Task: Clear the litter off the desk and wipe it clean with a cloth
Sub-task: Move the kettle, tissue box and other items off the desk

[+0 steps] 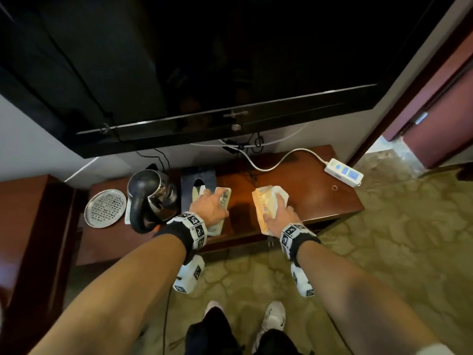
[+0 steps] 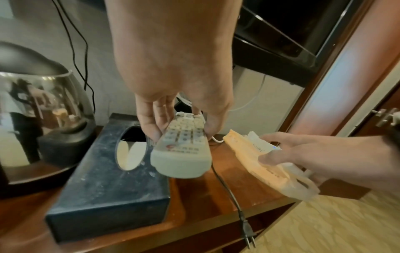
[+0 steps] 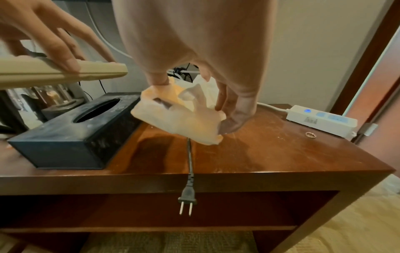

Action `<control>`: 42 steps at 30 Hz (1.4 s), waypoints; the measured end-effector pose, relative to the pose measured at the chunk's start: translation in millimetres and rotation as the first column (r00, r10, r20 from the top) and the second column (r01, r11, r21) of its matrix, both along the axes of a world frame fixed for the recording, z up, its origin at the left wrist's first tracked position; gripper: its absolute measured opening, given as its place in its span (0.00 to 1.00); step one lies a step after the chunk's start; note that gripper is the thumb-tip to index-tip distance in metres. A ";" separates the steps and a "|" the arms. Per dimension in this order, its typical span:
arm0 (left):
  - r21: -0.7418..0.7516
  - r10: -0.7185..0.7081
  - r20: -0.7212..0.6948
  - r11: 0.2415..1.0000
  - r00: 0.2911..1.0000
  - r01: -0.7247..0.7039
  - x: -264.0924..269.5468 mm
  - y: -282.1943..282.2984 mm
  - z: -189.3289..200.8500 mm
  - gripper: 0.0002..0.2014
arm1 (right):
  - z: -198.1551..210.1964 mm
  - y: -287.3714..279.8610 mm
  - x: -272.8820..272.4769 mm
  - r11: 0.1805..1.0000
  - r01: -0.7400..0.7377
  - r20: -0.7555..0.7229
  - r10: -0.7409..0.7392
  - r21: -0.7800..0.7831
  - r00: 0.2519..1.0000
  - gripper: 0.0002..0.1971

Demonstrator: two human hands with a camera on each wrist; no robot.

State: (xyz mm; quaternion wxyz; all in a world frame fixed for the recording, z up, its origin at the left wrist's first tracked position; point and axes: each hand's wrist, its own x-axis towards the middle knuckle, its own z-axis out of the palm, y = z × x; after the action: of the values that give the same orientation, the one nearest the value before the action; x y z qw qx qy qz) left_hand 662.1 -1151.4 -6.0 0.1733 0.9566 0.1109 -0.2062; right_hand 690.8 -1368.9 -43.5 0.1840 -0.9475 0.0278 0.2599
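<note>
My left hand [image 1: 208, 203] grips a pale remote control [image 1: 225, 194] by its sides, thumb and fingers curled round it, and holds it lifted above the wooden desk [image 1: 314, 201] beside the tissue box. The left wrist view shows the remote [image 2: 184, 150] tilted, buttons up. My right hand [image 1: 280, 213] pinches a crumpled orange-and-white plastic wrapper [image 1: 266, 201] just above the desk's middle. In the right wrist view the wrapper [image 3: 184, 119] hangs between thumb and fingers, clear of the dusty desk top [image 3: 270, 154]. No cloth is visible.
A dark dusty tissue box [image 1: 198, 185] sits left of centre, with a steel kettle [image 1: 151, 193] and a perforated metal dish [image 1: 105, 208] further left. A white power strip [image 1: 343, 172] and a small ring [image 1: 334, 187] lie at the right. A loose black plug [image 3: 188, 188] dangles over the front edge.
</note>
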 end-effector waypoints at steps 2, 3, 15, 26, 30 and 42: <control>-0.021 0.039 0.004 0.999 0.999 -0.039 10.1 -9.3 -12.9 0.34 | -10.1 -4.3 14.5 0.999 -0.028 0.007 0.028 -0.030 1.000 0.40; -0.034 0.061 0.000 0.998 0.998 -0.061 15.9 -13.0 -20.6 0.34 | -16.3 -5.9 22.1 0.999 -0.030 0.007 0.030 -0.040 1.000 0.39; -0.004 0.172 -0.097 0.985 0.980 -0.174 108.3 -40.6 -110.5 0.36 | -87.5 1.8 100.0 0.997 0.007 0.025 -0.005 -0.082 1.000 0.36; -0.001 0.215 -0.138 0.976 0.967 -0.217 138.7 -38.0 -128.6 0.37 | -94.8 11.7 140.7 0.989 -0.063 0.027 0.067 -0.136 0.997 0.38; -0.023 0.236 -0.145 0.970 0.961 -0.241 142.9 -39.1 -122.5 0.37 | -88.0 7.7 143.0 0.995 -0.042 -0.013 0.041 -0.089 0.999 0.42; 0.005 0.209 0.060 0.978 0.976 -0.210 76.3 -56.7 -45.6 0.31 | -8.5 -29.3 100.2 0.989 -0.108 0.070 0.115 -0.103 0.991 0.30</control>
State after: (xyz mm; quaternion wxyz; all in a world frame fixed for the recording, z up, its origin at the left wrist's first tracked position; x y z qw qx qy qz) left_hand 738.4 -1208.1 -51.5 0.1917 0.9463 0.2071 -0.1577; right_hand 791.0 -1398.3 -52.0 0.1229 -0.9648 -0.0195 0.2317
